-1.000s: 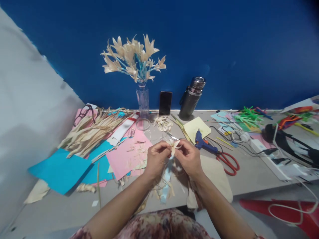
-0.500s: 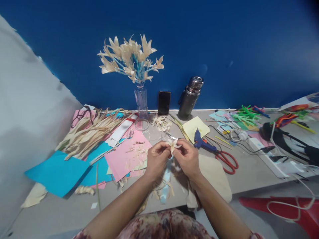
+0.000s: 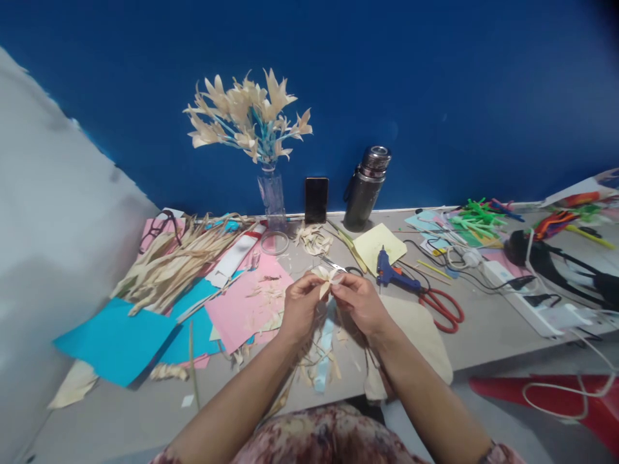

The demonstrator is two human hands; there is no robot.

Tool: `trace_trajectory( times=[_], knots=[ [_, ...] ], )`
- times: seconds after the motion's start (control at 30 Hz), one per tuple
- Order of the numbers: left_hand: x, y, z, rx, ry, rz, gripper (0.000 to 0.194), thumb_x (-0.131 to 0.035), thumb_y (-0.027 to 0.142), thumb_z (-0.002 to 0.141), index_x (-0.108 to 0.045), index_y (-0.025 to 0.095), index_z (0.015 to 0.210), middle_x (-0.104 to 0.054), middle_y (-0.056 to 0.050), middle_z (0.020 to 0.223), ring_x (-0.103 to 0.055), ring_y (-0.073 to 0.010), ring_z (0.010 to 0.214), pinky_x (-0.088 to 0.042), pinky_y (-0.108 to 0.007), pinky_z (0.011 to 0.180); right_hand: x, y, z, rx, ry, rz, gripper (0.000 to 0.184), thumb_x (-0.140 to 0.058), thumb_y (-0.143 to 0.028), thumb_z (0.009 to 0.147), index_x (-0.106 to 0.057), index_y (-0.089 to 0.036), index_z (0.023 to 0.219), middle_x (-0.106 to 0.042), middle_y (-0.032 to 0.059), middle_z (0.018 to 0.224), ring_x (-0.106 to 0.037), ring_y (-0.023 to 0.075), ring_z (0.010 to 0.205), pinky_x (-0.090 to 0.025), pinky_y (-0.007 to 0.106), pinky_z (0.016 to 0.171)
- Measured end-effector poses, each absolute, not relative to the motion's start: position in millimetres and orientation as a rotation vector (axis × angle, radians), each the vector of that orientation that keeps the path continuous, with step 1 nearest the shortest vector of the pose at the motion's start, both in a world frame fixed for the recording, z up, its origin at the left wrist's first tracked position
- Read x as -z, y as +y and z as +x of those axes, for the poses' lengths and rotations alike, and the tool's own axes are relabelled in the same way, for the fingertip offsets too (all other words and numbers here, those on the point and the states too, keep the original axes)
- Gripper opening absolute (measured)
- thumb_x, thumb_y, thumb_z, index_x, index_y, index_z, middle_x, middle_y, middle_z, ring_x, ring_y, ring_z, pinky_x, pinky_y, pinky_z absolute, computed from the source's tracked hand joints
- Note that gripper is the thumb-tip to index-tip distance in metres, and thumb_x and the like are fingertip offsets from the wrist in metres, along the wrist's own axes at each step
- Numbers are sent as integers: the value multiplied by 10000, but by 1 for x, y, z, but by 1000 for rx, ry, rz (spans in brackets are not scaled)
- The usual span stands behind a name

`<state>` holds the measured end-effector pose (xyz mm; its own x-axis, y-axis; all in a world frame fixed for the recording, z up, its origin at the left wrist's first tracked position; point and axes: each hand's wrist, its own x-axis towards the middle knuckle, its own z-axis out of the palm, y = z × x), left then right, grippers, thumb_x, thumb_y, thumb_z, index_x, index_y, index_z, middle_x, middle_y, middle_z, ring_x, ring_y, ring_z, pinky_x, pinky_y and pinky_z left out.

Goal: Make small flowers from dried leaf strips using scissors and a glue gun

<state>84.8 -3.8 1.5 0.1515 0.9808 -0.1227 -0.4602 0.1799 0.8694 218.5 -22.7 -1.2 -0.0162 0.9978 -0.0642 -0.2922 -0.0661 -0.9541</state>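
Matt papery flower [image 3: 324, 287], glossy metal flask [image 3: 365, 193]

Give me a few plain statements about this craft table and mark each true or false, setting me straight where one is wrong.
1. The left hand and right hand both hold one pale flower. True.
2. The phone lies flat. False: the phone stands upright near the blue wall.
3. The vase stands to the left of the flask. True.
4. The right hand holds the glue gun. False: the right hand is on the flower; the glue gun is on the table.
5. The bouquet is in the vase. True.
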Motion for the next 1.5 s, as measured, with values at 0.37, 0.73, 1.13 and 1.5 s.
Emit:
trace_trajectory(
  times=[0.37, 0.73, 1.13, 1.5],
  knots=[
    [-3, -4, 81, -1146, 753, 903, 162, -825, 270, 675, -725, 172, 756, -617, 4, 717, -528, -104, 624, -417, -242, 635, -5, -23, 215, -1497, -768, -911, 259, -833, -336, 655, -640, -166, 680, -497, -52, 529, -304, 49, 458, -178, 213, 460],
    [-12, -3, 78, -1133, 841, 1003, 207, -793, 302, 703, -676, 146, 634, -545, 8, 633, -501, -119, 630, -397, -239, 625, 6, -24, 216, -1398, -875, -1010, 206, -783, -306, 709, -625, -173, 698, -491, -62, 541, -337, 72, 493, -225, 228, 487],
    [-21, -3, 77, -1187, 888, 1122, 211, -745, 255, 719, -625, 156, 576, -507, 19, 645, -459, -110, 623, -364, -232, 604, 2, -29, 215, -1230, -960, -1106, 189, -756, -328, 741, -632, -186, 747, -593, -22, 690, -445, 108, 583, -317, 239, 537],
    [-34, 10, 55, -1233, 973, 1060, 212, -740, 328, 727, -612, 164, 690, -548, 27, 597, -451, -95, 551, -355, -215, 540, -57, -13, 214, -902, -1714, -1335, 79, -667, -212, 768, -682, -189, 694, -610, -29, 602, -476, 115, 546, -337, 237, 524]
  ],
)
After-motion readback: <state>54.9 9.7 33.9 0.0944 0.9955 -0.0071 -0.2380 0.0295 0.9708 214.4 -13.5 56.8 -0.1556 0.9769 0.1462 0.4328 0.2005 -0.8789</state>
